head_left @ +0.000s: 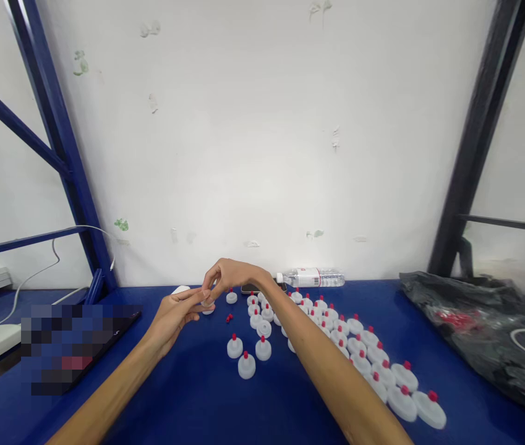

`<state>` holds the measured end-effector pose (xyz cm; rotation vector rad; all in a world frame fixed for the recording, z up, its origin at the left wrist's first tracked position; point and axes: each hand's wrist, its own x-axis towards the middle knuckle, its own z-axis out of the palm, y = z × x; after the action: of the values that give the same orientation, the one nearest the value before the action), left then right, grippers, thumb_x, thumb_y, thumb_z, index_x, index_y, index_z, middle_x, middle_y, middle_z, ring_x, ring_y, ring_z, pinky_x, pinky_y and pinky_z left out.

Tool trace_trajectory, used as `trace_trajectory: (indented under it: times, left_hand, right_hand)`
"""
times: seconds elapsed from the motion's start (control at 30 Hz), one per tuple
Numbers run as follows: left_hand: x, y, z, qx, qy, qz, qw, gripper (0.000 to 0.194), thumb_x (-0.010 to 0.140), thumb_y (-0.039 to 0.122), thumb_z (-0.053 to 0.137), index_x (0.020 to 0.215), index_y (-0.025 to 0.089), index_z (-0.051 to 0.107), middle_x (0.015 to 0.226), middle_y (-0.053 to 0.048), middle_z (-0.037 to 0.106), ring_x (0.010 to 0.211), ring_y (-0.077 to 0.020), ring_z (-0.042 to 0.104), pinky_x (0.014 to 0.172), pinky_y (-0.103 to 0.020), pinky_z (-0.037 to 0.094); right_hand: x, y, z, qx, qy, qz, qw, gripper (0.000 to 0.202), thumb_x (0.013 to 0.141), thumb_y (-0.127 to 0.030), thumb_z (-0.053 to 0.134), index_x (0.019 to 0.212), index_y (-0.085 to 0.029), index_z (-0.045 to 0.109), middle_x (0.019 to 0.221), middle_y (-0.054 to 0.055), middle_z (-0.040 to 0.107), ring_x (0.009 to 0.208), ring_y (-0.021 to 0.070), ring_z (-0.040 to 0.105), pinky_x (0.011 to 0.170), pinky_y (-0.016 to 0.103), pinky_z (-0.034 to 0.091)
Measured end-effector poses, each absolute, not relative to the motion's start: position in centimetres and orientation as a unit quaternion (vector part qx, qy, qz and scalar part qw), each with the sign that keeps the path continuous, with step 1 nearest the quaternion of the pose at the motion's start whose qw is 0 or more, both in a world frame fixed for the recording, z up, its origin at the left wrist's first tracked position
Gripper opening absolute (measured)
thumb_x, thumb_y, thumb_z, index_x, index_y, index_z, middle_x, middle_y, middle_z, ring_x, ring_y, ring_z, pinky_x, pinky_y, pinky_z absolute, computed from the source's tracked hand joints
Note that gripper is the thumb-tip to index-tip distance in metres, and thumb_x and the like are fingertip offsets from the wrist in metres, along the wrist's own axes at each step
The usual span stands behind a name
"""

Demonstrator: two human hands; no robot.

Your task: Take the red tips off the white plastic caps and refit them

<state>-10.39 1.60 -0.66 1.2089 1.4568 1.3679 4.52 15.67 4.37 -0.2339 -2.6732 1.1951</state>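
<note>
My left hand is closed on a white plastic cap, held just above the blue table. The fingertips of my right hand pinch together over the top of that cap; whatever lies between them is hidden. Just right of the hands stands another white cap with a red tip. Small loose red tips lie on the table nearby. A white cap without a red tip sits among several tipped ones. Closer to me, three tipped caps stand apart, one of them the front cap.
Many red-tipped caps stand in rows beneath and right of my right forearm. A clear bottle lies along the wall, near a dark phone. Black plastic bag at right; dark, partly blurred flat object at left. Blue posts frame the table.
</note>
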Motion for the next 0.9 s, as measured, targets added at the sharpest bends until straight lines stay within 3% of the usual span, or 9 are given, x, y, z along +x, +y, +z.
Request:
trace_trajectory:
  times: [0.17,0.27,0.37,0.47,0.67,0.9]
  left_hand:
    - [-10.5,2.2,-0.9,0.528,0.609,0.462,0.372,0.059,0.076,0.062,0.07,0.108,0.013,0.07,0.109,-0.015,0.076,0.093,-0.0267,0.075,0.056,-0.024,0.046]
    - [-10.7,2.7,-1.7,0.563,0.641,0.41,0.324,0.057,0.072,0.062,0.071,0.099,0.012,0.071,0.09,-0.012,0.076,0.075,-0.0261,0.073,0.051,-0.027,0.047]
    - [-10.8,2.8,-2.5,0.599,0.662,0.364,0.266,0.05,0.074,0.058,0.068,0.096,0.014,0.072,0.072,-0.005,0.07,0.064,-0.0235,0.068,0.049,-0.028,0.047]
    - [-10.6,2.5,-2.7,0.624,0.675,0.329,0.216,0.046,0.081,0.056,0.06,0.101,0.016,0.073,0.071,-0.004,0.068,0.058,-0.0206,0.063,0.051,-0.029,0.046]
    - [-9.9,2.1,-2.1,0.675,0.67,0.278,0.134,0.04,0.087,0.052,0.052,0.092,0.02,0.076,0.078,-0.005,0.073,0.073,-0.0238,0.064,0.069,-0.033,0.043]
    - [-9.8,2.2,-2.4,0.69,0.679,0.236,0.081,0.039,0.093,0.046,0.045,0.093,0.02,0.074,0.091,-0.008,0.075,0.079,-0.0233,0.064,0.074,-0.034,0.042]
  right_hand:
    - [4.9,15.1,4.7,-0.121,-0.903,0.409,0.046,0.026,0.066,-0.014,0.081,0.091,-0.019,0.076,0.087,-0.002,0.076,0.076,0.011,0.066,0.06,0.017,0.043]
    - [5.1,14.9,4.9,-0.168,-0.901,0.4,-0.015,0.028,0.072,-0.007,0.076,0.098,-0.019,0.074,0.089,0.0,0.076,0.079,0.0123,0.069,0.063,0.018,0.048]
    - [5.1,15.2,4.7,-0.242,-0.899,0.36,-0.057,0.019,0.083,-0.012,0.074,0.101,-0.015,0.07,0.084,0.001,0.073,0.074,0.0127,0.069,0.065,0.023,0.054]
    - [4.8,15.9,4.0,-0.296,-0.892,0.32,-0.121,0.013,0.092,-0.022,0.069,0.1,-0.012,0.067,0.088,0.002,0.07,0.074,0.0133,0.068,0.068,0.028,0.058]
    - [3.7,16.5,2.5,-0.313,-0.868,0.309,-0.231,0.016,0.096,-0.025,0.066,0.106,-0.012,0.066,0.102,0.005,0.069,0.083,0.0149,0.068,0.072,0.031,0.059]
    - [3.5,16.6,1.7,-0.322,-0.86,0.309,-0.248,0.018,0.096,-0.026,0.065,0.109,-0.013,0.066,0.108,0.006,0.068,0.089,0.0165,0.067,0.076,0.033,0.059]
